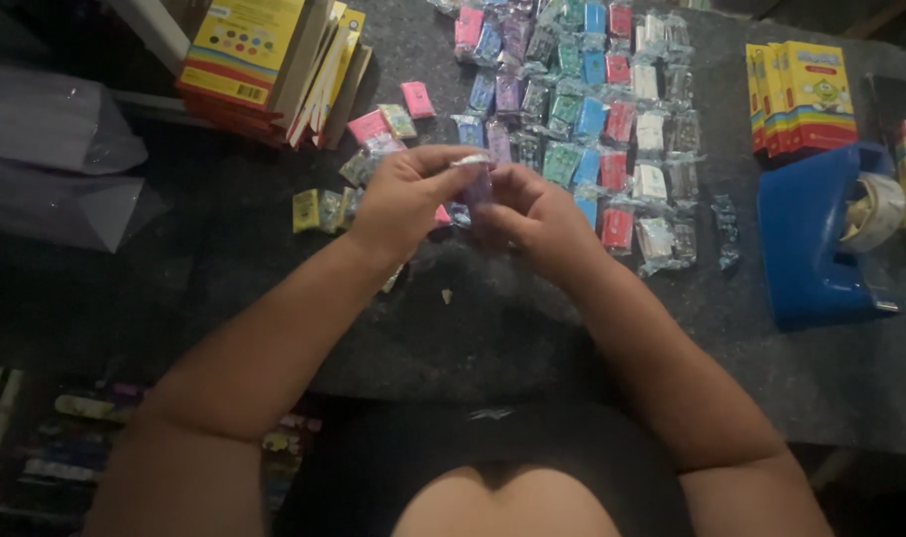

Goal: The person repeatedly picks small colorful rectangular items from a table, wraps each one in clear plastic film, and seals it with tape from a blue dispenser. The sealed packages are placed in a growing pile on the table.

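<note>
Two hands show – the left hand [405, 199] and the right hand [533, 214] – and between them they pinch one small wrapped purple block [480, 184]. One blue tape dispenser [816, 244] stands on the grey table [493, 328]. There are two stacks of yellow boxes: a tilted stack [264, 60] at the upper left and an upright stack [801, 94] of about three at the upper right. The wrapped blocks [592, 109] laid in rows – purple, green, blue, red, white and clear columns – are too many and too blurred to count exactly, several dozen at least. About three loose pink blocks [416, 99] lie apart, and about three yellow-green blocks [319, 209].
</note>
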